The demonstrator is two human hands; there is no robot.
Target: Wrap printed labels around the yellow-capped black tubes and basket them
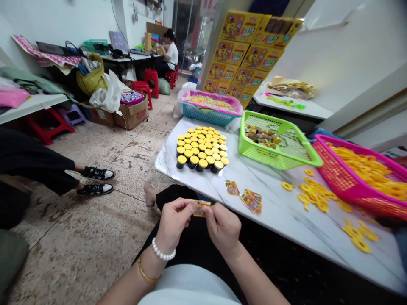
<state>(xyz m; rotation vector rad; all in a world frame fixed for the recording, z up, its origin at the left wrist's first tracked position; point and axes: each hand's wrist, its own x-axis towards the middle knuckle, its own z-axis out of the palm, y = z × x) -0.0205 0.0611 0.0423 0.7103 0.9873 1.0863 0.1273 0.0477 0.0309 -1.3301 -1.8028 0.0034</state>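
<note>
Sticker (201, 206) pinched at each end by left hand (173, 221) and right hand (223, 228), fingertips closed on it; seemingly mid-peel; next calls for a steady pinch.

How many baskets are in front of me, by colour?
Blue basket: 1
Green basket: 1
Pink basket: 1
Total: 3
</note>
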